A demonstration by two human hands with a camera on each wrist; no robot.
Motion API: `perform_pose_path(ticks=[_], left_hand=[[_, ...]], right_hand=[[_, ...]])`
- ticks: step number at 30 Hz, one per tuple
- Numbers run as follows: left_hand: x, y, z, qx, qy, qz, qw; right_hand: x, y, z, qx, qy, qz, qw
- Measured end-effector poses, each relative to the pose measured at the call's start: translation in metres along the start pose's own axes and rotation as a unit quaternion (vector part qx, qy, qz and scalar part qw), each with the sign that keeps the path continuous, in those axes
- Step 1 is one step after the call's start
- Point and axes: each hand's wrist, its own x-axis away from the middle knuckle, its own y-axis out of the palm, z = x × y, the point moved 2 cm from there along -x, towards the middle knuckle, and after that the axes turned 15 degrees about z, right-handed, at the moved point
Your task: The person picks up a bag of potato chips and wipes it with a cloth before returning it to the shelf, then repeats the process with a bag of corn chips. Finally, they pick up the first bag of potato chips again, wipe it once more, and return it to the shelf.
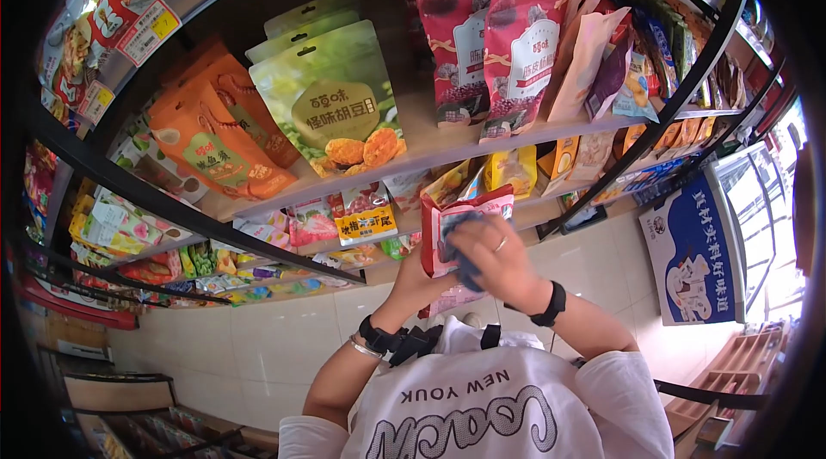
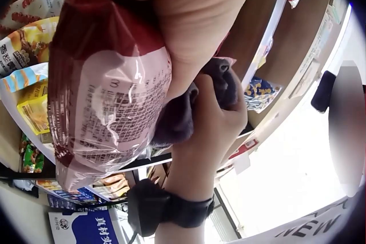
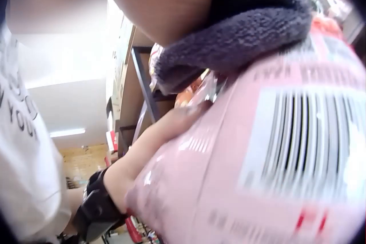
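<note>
Just in front of the shelf, my left hand [image 1: 417, 289] grips a red and pink snack bag [image 2: 108, 104] with a shiny wrapper. My right hand [image 1: 509, 265] holds a dark grey-blue cloth [image 1: 465, 246] against the bag's face. In the right wrist view the cloth [image 3: 246, 37] looks fluffy and folded, lying over the bag [image 3: 223, 152] near its printed barcode. The left hand's fingers [image 3: 163, 135] show at the far side of the bag. Part of the bag's front is hidden behind the cloth and right hand.
A shelf above the hands bears green pouches [image 1: 335, 102], orange pouches [image 1: 219, 154] and dark pink pouches [image 1: 527, 55]. Lower shelves hold several colourful snack bags, including a yellow one [image 1: 512, 172]. A black shelf post [image 1: 667, 115] and a blue-fronted display case [image 1: 693, 252] stand at the right.
</note>
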Motion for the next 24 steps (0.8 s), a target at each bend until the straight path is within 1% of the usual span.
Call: perform_pose_path(ticks=[1, 2, 4, 5, 7, 8, 9, 10, 11, 12, 13, 14, 15, 16, 17, 18, 20, 22, 23, 24], left_hand=[[0.001, 0.000, 0.009, -0.014, -0.017, -0.014, 1.000], [0.002, 0.001, 0.014, -0.028, -0.033, -0.028, 0.999], [0.002, 0.001, 0.008, -0.051, -0.009, -0.019, 0.999], [0.003, 0.003, 0.002, -0.049, 0.004, -0.008, 0.999], [0.004, 0.004, -0.003, -0.054, 0.041, 0.009, 0.998], [0.006, 0.002, -0.004, -0.055, 0.016, -0.007, 0.998], [0.007, 0.001, 0.003, -0.055, -0.011, -0.023, 0.998], [0.007, 0.002, 0.010, -0.053, -0.035, -0.039, 0.997], [0.006, 0.003, 0.014, -0.060, -0.032, -0.037, 0.997], [0.005, 0.004, 0.010, -0.036, -0.025, -0.025, 0.999], [0.004, 0.005, 0.002, -0.014, -0.018, -0.012, 1.000], [0.005, 0.005, -0.002, 0.008, -0.011, 0.003, 1.000], [0.009, 0.002, 0.005, 0.018, 0.013, -0.007, 1.000], [0.008, 0.000, 0.005, -0.003, 0.002, -0.007, 1.000], [0.006, -0.001, 0.005, -0.024, -0.011, -0.007, 1.000], [0.005, 0.000, 0.005, -0.042, -0.023, -0.007, 0.999], [0.004, 0.002, 0.002, -0.016, -0.034, -0.004, 0.999], [0.000, 0.002, 0.000, 0.007, -0.041, 0.000, 0.999], [-0.002, 0.003, -0.005, 0.047, -0.021, -0.001, 0.999], [0.000, 0.001, -0.005, 0.038, -0.016, 0.002, 0.999]], right_hand=[[-0.011, -0.006, 0.000, 0.040, 0.054, 0.020, 0.998], [-0.009, -0.003, -0.002, 0.025, 0.041, 0.013, 0.999], [-0.002, 0.005, -0.006, -0.004, 0.015, 0.002, 1.000], [0.000, 0.005, -0.013, -0.038, -0.018, -0.035, 0.999], [-0.003, 0.006, -0.007, -0.017, -0.044, -0.038, 0.998], [-0.004, 0.005, -0.003, -0.006, -0.053, -0.041, 0.998], [-0.010, 0.002, 0.005, -0.005, -0.007, -0.008, 1.000], [-0.007, 0.002, 0.005, -0.009, 0.011, -0.009, 1.000], [-0.004, 0.004, 0.006, -0.013, 0.028, -0.010, 0.999], [-0.001, 0.005, 0.005, -0.018, 0.043, -0.009, 0.999], [0.001, 0.003, -0.006, -0.016, 0.013, -0.013, 1.000], [0.006, 0.004, -0.010, -0.024, -0.035, -0.040, 0.998], [0.010, 0.004, -0.012, -0.031, -0.083, -0.066, 0.994], [0.012, 0.002, -0.014, -0.037, -0.127, -0.091, 0.987], [0.010, -0.004, -0.007, -0.015, -0.116, -0.065, 0.991], [0.007, -0.005, 0.003, 0.008, -0.081, -0.038, 0.996], [0.003, -0.009, 0.010, 0.028, 0.068, 0.034, 0.997], [0.016, -0.002, -0.003, -0.039, 0.025, -0.032, 0.998], [0.021, 0.002, -0.007, -0.074, 0.004, -0.063, 0.995], [0.019, 0.001, -0.005, -0.060, -0.016, -0.061, 0.996]])
